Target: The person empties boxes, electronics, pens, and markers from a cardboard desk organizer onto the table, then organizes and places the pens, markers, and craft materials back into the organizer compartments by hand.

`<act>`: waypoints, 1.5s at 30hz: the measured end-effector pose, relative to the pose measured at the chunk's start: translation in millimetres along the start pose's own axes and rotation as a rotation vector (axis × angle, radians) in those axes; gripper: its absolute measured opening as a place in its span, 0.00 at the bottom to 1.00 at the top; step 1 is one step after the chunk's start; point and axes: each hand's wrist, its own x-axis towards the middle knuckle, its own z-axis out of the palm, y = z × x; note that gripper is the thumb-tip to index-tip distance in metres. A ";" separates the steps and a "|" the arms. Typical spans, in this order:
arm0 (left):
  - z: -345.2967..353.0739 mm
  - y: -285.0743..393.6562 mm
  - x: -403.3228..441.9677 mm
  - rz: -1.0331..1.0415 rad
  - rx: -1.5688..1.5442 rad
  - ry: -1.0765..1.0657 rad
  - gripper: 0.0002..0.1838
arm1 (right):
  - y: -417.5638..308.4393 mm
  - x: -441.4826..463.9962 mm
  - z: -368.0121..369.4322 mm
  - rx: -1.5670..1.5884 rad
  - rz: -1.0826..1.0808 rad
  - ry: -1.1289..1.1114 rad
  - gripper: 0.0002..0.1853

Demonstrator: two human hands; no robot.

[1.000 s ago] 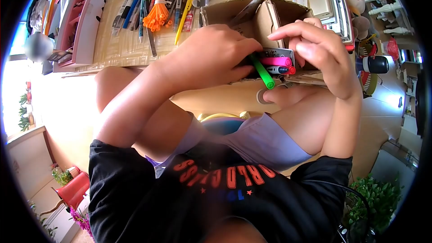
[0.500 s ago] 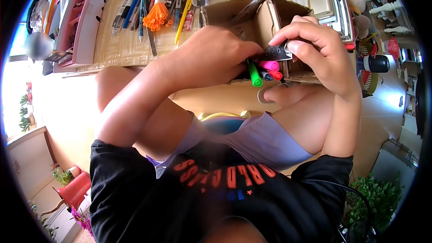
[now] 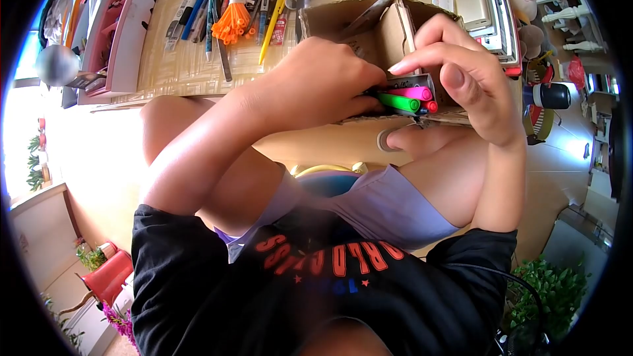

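My left hand point(image 3: 323, 79) is closed around a bundle of pens, held sideways at the front of a cardboard box point(image 3: 395, 29) with compartments. From its fingers stick out a green marker point(image 3: 400, 102), a pink marker point(image 3: 417, 93) and a red-ended pen point(image 3: 432, 106), all pointing right. A dark item with pale lettering point(image 3: 410, 82) lies just above them; its kind is unclear. To the right, my right hand point(image 3: 471, 76) hovers over the box with fingers apart, near the bundle's ends. My left fingers hide the other ends of the pens.
Many loose pens lie on the table point(image 3: 151, 59) at the back left, with a bundle of orange sticks point(image 3: 235, 6) and a yellow pencil point(image 3: 272, 29). A pink-and-white organizer point(image 3: 125, 33) stands left. Books point(image 3: 498, 26) are at the right.
The bundle has moved right and turned to lie more level. My right thumb and fingers have come off the dark item and spread apart.
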 end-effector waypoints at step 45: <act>-6.6 -96.1 -46.7 -0.428 0.326 0.311 0.10 | -10.6 26.6 37.8 -0.108 0.022 -0.180 0.34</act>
